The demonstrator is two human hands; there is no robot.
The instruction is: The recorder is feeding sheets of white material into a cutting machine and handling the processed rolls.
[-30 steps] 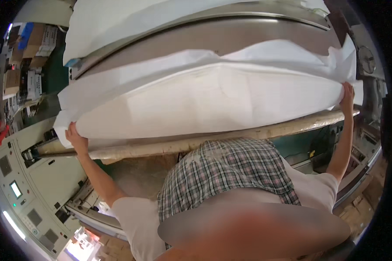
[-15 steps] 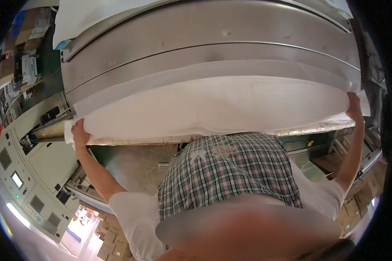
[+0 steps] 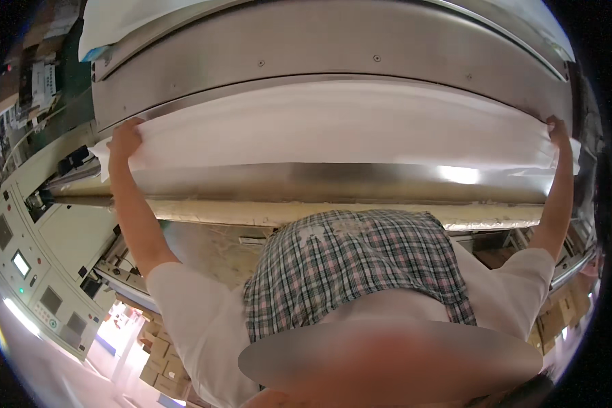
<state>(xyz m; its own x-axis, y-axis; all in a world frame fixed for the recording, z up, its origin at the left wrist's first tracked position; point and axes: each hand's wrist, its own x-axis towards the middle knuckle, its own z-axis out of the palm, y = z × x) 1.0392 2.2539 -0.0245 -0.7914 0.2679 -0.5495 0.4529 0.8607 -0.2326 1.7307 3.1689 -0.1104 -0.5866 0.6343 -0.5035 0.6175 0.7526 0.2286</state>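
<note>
Left hand (image 3: 125, 138) and right hand (image 3: 557, 130) each clamped on white sheet (image 3: 333, 126) corners, spread across steel roller (image 3: 319, 182)

2 hands (image 3: 124, 138) (image 3: 557, 129), 1 white sheet (image 3: 333, 129), 1 steel roller (image 3: 319, 182), 1 control panel (image 3: 27, 272).

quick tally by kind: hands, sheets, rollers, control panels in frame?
Hands: 2, left hand and right hand, each gripping an end of the sheet
White sheet: 1
Steel roller: 1
Control panel: 1
Total: 5
</note>
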